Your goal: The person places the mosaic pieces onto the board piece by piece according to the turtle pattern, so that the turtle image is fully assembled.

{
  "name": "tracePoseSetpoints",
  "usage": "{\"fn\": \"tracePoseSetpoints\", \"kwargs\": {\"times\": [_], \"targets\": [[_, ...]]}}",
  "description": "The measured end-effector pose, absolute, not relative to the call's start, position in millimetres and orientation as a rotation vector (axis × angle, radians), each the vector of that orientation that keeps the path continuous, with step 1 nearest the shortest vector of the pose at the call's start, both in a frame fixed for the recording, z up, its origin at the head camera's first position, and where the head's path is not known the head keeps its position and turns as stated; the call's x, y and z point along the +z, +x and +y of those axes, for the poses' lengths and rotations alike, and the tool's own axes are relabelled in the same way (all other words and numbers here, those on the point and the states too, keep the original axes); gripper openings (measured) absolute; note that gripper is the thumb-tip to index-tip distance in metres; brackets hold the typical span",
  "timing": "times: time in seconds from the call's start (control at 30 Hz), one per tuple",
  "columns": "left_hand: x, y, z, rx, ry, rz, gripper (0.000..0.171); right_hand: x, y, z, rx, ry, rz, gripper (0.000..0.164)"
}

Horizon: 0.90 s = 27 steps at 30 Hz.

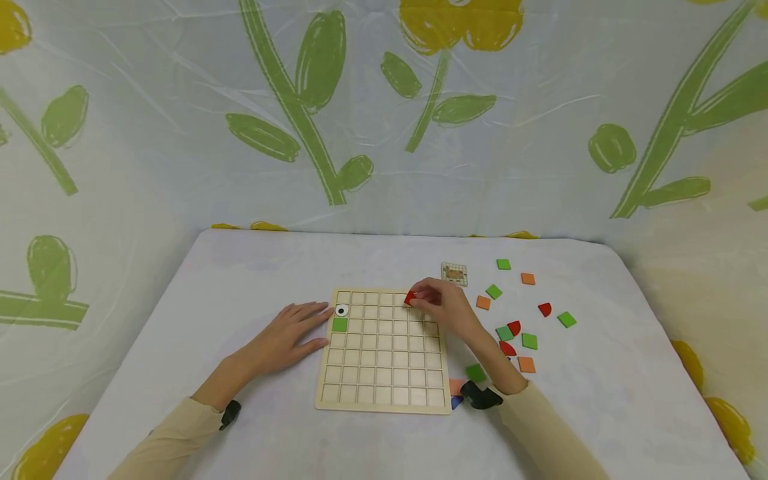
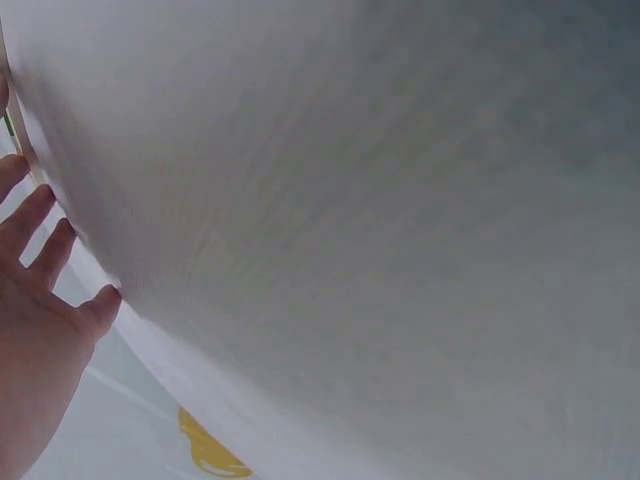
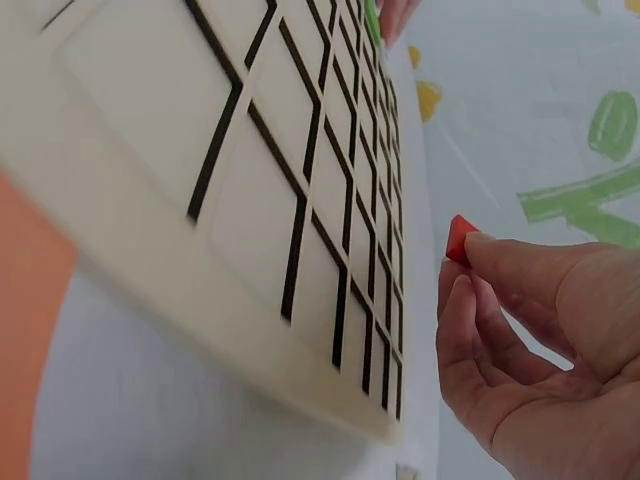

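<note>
A wooden grid board [image 1: 384, 408] lies on the white table. My right hand [image 1: 443, 305] pinches a red quarter-circle tile [image 1: 410, 298] over the top right part of the board. In the right wrist view, the red tile [image 3: 460, 238] shows between thumb and fingers. My left hand [image 1: 294, 337] lies flat on the table with fingers spread, its fingertips at the board's left edge. Two tiles occupy the board's left column: a white one with a black dot [image 1: 341, 311] and, just below it, a green square tile [image 1: 339, 325].
Loose green, orange and red tiles lie scattered right of the board, among them an orange square [image 1: 526, 365] and a red quarter circle [image 1: 545, 309]. A small pattern card [image 1: 454, 274] lies behind my right hand. A blue tile [image 1: 457, 402] is partly hidden by the board's lower right corner.
</note>
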<state>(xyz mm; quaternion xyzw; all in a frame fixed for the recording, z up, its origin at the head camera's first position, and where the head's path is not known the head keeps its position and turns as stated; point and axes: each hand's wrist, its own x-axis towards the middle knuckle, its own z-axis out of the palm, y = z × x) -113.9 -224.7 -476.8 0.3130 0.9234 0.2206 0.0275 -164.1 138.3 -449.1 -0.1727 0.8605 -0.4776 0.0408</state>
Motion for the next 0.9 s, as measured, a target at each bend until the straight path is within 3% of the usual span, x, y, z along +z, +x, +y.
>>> {"fn": "tracePoseSetpoints", "kwargs": {"times": [0.9], "targets": [[-474.7, -114.4, -222.9, 0.703, 0.986, 2.858, 0.063, -464.4, -165.0, 51.7, -1.506, -0.646, 2.465, 0.017]]}}
